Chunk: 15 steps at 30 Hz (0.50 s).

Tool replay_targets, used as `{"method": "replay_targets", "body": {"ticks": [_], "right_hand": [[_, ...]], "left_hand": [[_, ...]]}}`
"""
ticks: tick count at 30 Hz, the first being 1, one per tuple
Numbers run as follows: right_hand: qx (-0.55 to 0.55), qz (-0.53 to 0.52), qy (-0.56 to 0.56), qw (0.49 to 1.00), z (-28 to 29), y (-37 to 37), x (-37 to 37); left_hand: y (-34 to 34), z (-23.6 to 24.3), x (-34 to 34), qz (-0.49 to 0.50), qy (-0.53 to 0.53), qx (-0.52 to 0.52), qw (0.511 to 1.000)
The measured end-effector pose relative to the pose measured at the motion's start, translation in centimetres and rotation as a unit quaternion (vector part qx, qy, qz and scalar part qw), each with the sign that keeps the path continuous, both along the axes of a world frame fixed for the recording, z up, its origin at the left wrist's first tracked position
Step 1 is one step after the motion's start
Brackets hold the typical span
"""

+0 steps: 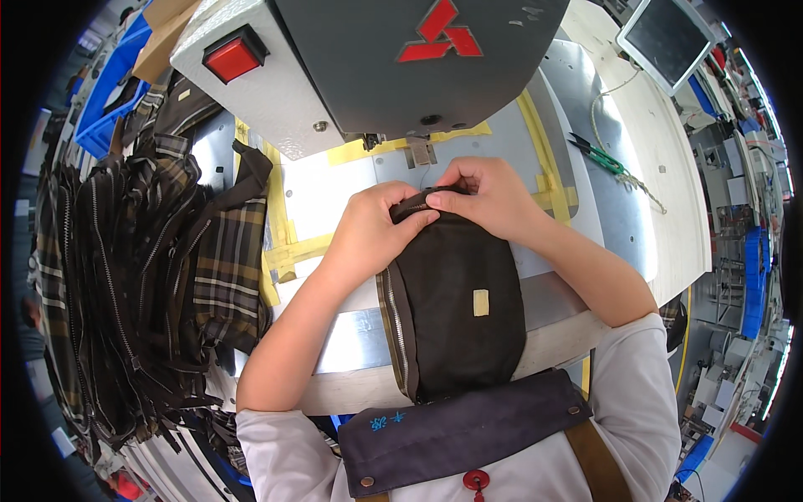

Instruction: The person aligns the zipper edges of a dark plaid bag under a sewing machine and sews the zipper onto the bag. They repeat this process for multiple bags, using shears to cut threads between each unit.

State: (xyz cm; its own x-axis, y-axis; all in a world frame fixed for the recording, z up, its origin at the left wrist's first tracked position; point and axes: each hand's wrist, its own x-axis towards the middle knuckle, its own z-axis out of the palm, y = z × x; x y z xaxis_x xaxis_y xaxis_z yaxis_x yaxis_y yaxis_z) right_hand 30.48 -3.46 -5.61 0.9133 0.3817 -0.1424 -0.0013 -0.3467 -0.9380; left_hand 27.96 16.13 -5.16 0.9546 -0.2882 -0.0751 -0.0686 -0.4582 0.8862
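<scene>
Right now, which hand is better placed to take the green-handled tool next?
Probably the right hand: it is nearer the green-handled tool, lying to its right; the left hand is farther. Both pinch the dark pouch.

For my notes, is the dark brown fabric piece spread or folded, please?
Mostly spread: the piece lies broad below left hand and right hand.

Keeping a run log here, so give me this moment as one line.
left hand: pinching far end of dark fabric piece; right hand: pinching same end; machine head: beyond hands; zippered pieces: heaped at left
</scene>
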Motion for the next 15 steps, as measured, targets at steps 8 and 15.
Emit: {"method": "replay_targets", "body": {"ticks": [8, 15], "right_hand": [[0.055, 0.018, 0.028, 0.998, -0.27, -0.23, 0.45], [0.045, 0.01, 0.04, 0.998, -0.04, -0.19, 0.29]], "left_hand": [[0.17, -0.44, -0.06, -0.004, -0.017, -0.017, 1.0], [0.73, -0.42, 0.28, -0.025, 0.03, -0.071, 0.997]]}}
